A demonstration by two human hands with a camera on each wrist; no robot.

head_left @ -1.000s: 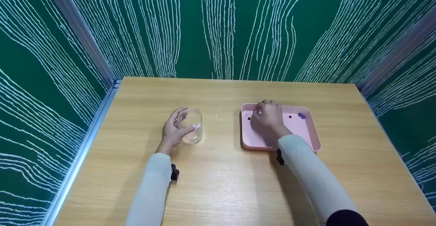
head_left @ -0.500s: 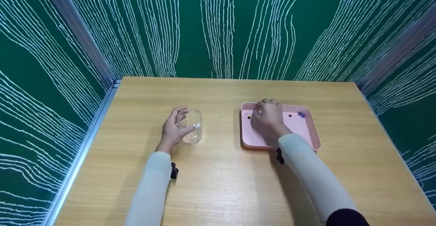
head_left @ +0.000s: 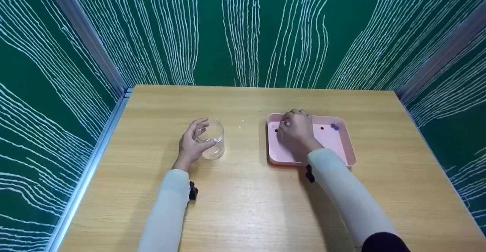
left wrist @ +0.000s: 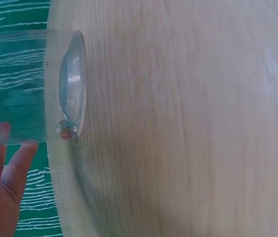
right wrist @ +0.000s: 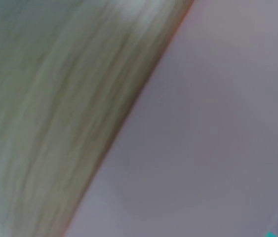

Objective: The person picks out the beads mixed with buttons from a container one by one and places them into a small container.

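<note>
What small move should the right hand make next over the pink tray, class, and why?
Probably pinch the small bead at its fingers and lift it. The right hand is curled over the far-left corner of the shallow pink plastic tray, while the left hand holds the clear plastic cup upright on the wooden table, one bead already inside.

Blurred close-up: pink tray [right wrist: 213, 138] filled right side, its edge ran diagonally against wooden table [right wrist: 55, 108].
</note>
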